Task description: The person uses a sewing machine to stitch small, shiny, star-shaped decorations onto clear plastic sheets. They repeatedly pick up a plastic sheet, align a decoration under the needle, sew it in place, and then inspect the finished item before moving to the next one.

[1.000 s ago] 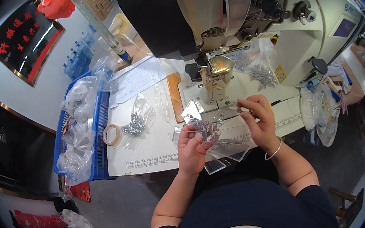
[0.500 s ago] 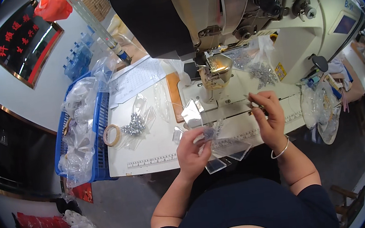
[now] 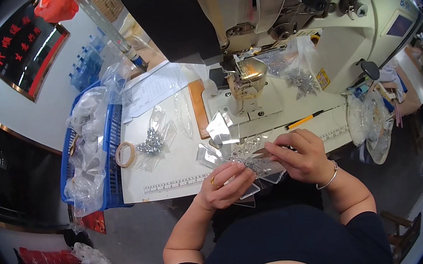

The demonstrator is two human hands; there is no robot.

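In the head view, red characters fill a dark, glossy wall panel [image 3: 31, 61] far beyond and left of the fingers; blue lettering marks the white sewing machine [image 3: 350, 46] ahead of them, and gridded print covers paper sheets [image 3: 152, 91] farther left. Since the earlier frames the right hand [image 3: 306, 158] has closed in on the left hand [image 3: 224, 188], uncovering a yellow-handled tool [image 3: 304, 120] just beyond its fingers. The left fingers pinch a glittering, silvery beaded piece [image 3: 260, 166] in front of the person, over the near edge of the desk [image 3: 183, 158]; the right fingers, nearly together, grip a small dark pointed thing [image 3: 290, 148], its kind unclear. Stiff, transparent plastic [image 3: 217, 131] juts just past the left fingers. Farther left lie faceted beads [image 3: 151, 143], a round tan tape roll [image 3: 132, 158] and a slotted blue basket [image 3: 113, 164].
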